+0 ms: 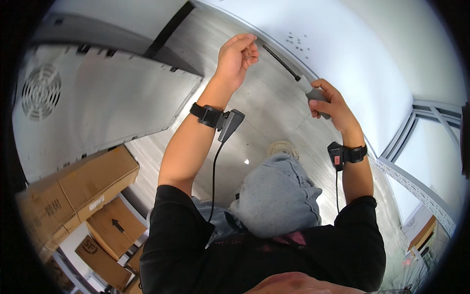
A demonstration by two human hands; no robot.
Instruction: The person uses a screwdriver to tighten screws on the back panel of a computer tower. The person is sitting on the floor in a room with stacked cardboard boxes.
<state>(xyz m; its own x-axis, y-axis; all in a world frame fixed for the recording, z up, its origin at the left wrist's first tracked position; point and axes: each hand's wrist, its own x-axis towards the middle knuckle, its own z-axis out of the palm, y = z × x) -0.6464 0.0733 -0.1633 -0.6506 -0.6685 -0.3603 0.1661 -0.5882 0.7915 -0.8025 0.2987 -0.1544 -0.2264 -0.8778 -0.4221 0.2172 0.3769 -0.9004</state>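
Observation:
My right hand (327, 103) is wrapped round the grey handle of a screwdriver (283, 63). Its long black shaft points up and left, toward my other hand. There, thumb and forefinger are pinched together and the other fingers curl in on my left hand (238, 58); what they hold, if anything, is too small to make out. The shaft's tip stops just short of these fingers, apart from them. Beyond the shaft, several small screws (298, 44) lie scattered on a white surface (342, 54).
At the left stands a large pale metal panel (112, 103) with a round vent. Cardboard boxes (98, 176) are stacked below it. A metal frame (416, 191) stands at the right. My bent knee (279, 196) rises over the grey floor (205, 161). Cables (214, 181) hang from both wrists.

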